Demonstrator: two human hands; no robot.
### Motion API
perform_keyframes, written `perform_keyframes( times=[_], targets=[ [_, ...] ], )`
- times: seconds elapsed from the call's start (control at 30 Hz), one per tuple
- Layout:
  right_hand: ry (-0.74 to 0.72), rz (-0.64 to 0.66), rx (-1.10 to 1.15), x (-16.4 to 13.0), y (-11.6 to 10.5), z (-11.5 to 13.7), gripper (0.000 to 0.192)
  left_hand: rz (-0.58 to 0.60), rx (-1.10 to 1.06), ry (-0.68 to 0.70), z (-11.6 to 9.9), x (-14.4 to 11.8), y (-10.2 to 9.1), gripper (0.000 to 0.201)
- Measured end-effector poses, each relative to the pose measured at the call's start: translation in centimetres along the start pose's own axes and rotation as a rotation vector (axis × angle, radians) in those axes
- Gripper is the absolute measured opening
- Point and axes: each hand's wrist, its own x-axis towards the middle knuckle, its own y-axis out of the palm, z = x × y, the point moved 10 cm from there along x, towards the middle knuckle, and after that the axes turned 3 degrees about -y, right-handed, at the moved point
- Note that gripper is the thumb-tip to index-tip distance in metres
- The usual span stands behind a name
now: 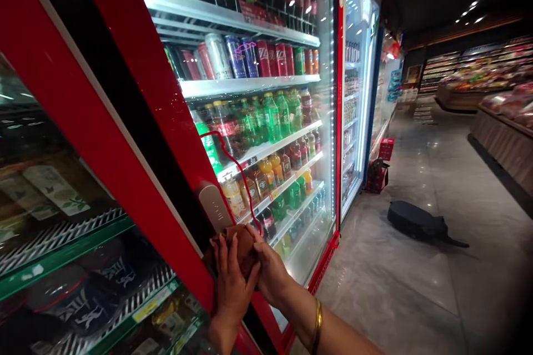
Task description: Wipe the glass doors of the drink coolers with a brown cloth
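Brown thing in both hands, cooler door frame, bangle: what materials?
Brown thing: soft cloth by the look, matte and crumpled, pressed between left hand and right hand.
Door frame: glossy red, probably painted metal or plastic; it shows sharp light reflections.
Bangle: gold-coloured metal, shiny, on the right wrist.

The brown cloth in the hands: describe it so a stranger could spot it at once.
Start at the red-framed drinks cooler on the left and follow its red door frame down to the grey handle plate. Just below it, the left hand and right hand press a bunched brown cloth against the frame. It is the only soft, dull brown thing among glossy red metal and bright bottles.
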Motion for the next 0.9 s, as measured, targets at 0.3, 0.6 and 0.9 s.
perform_keyframes(
  times=[0.3,0.6,0.9],
  targets=[
    [-0.160,0.134,-0.531,-3.6,-3.0,4.1,0.073,-0.352,0.192,0.105,-3.6,5.6,-2.6,0.076],
    [-0.497,0.088,-1.042,-2.1,-5.9,10.3,0.061,-0.364,0.263,0.083,-6.9,11.6,-2.0,0.050],
    [-0.938,0.256,-1.633,9.1,1.4,14.0,0.064,-0.499,0.328,0.115,-7.2,12.4,-0.3,0.042]
  ],
)
